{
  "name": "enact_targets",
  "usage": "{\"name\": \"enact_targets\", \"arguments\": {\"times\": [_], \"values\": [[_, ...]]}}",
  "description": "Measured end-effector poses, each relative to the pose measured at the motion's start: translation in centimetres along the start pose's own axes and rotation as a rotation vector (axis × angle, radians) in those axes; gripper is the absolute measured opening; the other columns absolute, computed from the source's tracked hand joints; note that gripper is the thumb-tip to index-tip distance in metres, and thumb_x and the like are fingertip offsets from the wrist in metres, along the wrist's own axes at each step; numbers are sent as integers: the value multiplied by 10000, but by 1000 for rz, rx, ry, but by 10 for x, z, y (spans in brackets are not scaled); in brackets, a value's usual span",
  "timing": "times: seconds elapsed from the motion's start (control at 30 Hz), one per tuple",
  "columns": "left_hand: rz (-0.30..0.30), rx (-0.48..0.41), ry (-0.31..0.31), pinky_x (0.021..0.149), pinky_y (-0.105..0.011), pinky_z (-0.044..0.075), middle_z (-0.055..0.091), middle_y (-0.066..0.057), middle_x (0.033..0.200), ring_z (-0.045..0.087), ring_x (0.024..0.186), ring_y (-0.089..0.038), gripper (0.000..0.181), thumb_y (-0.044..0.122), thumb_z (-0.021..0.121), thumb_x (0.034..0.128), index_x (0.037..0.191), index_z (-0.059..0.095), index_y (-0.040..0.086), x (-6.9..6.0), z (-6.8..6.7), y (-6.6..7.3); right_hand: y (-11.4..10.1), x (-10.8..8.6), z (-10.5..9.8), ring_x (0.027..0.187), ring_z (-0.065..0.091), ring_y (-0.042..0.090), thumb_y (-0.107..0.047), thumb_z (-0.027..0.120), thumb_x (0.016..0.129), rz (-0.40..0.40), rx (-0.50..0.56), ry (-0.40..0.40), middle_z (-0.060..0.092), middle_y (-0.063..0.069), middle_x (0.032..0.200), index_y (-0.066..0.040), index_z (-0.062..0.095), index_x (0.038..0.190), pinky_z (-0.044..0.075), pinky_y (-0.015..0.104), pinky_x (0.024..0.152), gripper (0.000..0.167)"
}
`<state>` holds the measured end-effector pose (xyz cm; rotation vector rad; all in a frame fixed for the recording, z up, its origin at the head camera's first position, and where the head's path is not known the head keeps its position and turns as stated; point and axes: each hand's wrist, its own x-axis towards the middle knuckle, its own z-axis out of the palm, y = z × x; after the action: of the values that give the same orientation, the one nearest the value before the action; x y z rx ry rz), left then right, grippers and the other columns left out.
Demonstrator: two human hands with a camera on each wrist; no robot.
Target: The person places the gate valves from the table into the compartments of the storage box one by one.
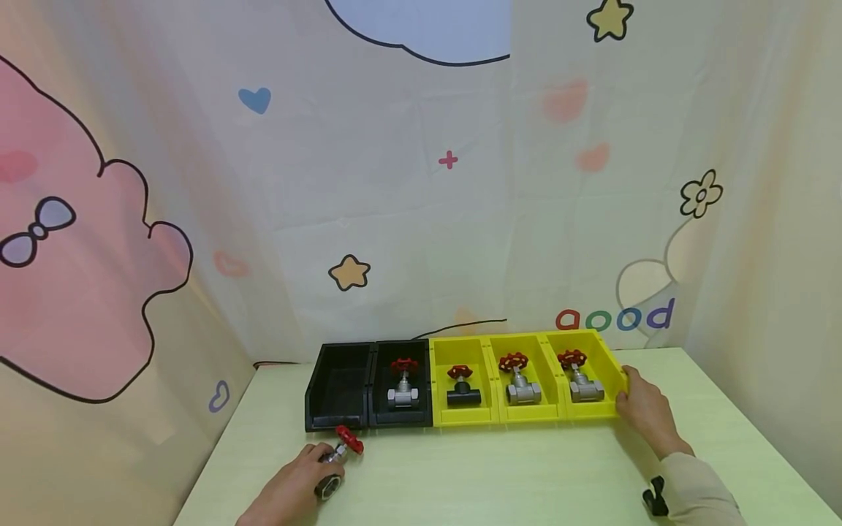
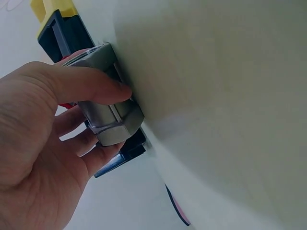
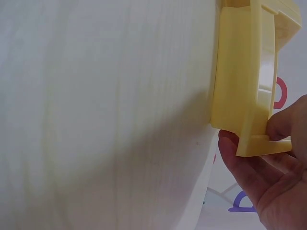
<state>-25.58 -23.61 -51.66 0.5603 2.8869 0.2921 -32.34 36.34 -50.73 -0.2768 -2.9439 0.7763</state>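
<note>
In the head view my left hand (image 1: 296, 478) grips a metal gate valve (image 1: 329, 475) with a red handwheel, in front of the black bins. The left wrist view shows the thumb across the valve's grey hexagonal body (image 2: 108, 112) and fingers beneath it. My right hand (image 1: 647, 410) pinches the side wall of the rightmost yellow bin (image 1: 610, 365); thumb inside and fingers outside show in the right wrist view. That bin holds a metal valve (image 1: 585, 387) with a red wheel. The leftmost black bin (image 1: 338, 383) has nothing visible in it.
The bins stand in one joined row. A metal valve (image 1: 403, 394) sits in the second black bin, a dark-bodied valve (image 1: 463, 394) and another metal valve (image 1: 523, 391) in yellow bins. A small black object (image 1: 655, 498) lies by the right sleeve. A printed curtain (image 1: 395, 183) hangs behind.
</note>
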Motion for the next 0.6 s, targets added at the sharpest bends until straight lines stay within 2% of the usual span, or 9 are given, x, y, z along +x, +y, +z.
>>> {"name": "enact_targets", "arguments": {"times": [0.2, 0.47, 0.6], "values": [[28, -4, 14, 816, -448, 556, 576, -10, 1131, 514, 988, -205, 485, -53, 805, 690, 1022, 721, 290, -5, -3, 0, -1, 0, 0, 952, 561, 435, -70, 515, 941, 0, 0, 1, 459, 403, 1302, 133, 234, 1457, 495, 591, 923, 621], [44, -10, 21, 801, -427, 560, 588, 4, 1101, 514, 953, -166, 463, -40, 807, 698, 1026, 726, 277, -14, -7, 2, 0, 1, 0, 966, 561, 449, -72, 512, 940, 3, 2, -1, 459, 406, 1301, 132, 234, 1458, 491, 599, 920, 622], [48, 3, 32, 811, -431, 562, 589, -10, 1120, 521, 961, -169, 449, -18, 815, 701, 1032, 726, 272, -18, -11, 5, 1, 0, 1, 949, 581, 457, -70, 509, 930, -34, -15, 25, 492, 412, 1261, 144, 261, 1438, 502, 598, 871, 604]]}}
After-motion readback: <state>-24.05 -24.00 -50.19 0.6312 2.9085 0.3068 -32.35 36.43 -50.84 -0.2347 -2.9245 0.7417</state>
